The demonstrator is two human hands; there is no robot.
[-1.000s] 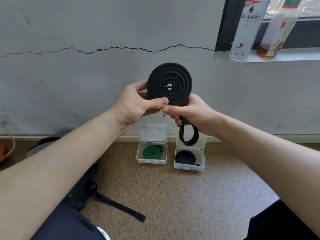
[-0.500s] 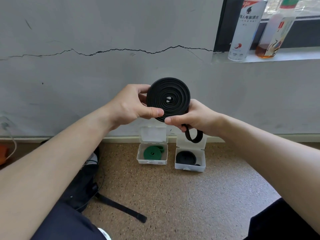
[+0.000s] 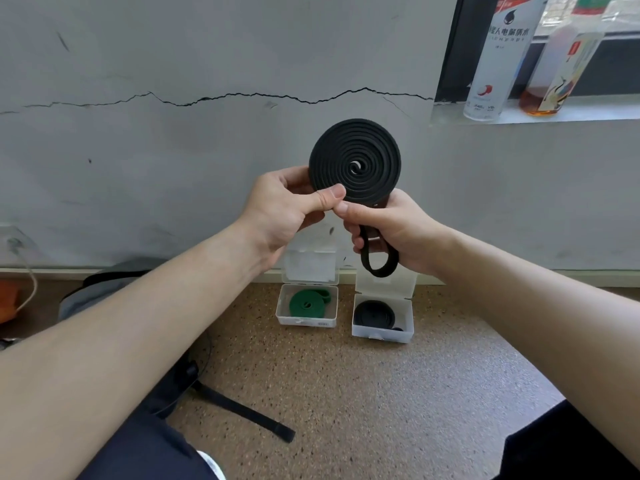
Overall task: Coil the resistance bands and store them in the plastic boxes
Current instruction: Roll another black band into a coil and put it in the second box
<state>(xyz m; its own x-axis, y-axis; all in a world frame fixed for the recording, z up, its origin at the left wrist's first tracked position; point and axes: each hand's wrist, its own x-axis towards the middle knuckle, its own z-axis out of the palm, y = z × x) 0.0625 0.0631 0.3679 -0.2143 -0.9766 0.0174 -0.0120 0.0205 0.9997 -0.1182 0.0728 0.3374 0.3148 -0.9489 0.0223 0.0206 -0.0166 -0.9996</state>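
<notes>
Landmark: green-band box (image 3: 306, 322), open on the floor against the wall, coiled green band (image 3: 304, 303) inside.

Left hand (image 3: 280, 206) was up and left of the green-band box, grip closed on the black coil (image 3: 355, 161). Thumb lay on the near face at the lower-left rim, fingers behind. I read that pinch as the clamp that stops the wound turns springing loose.

The black coil hung in the air above the green-band box, slightly right. Its flat face was toward the camera, tightly wound, with a small gap at the centre. It stood up out of both grips, so only its lower edge was covered.

Right hand (image 3: 398, 226) was above and right of the green-band box, grip closed as well. Thumb tip sat on the coil's bottom edge next to the left thumb. Fingers curled round the loose tail (image 3: 379, 268), a short loop hanging below the coil. My guess: tail kept taut to feed the last turns on. I'd judge coiling nearly done, not finished.

Just right of the green-band box sat the second box (image 3: 382, 336), lid up, black band (image 3: 374, 313) already inside. I couldn't tell which box this coil would go in.

Far up-right of the green-band box, bottles (image 3: 498, 57) stood on a sill.
</notes>
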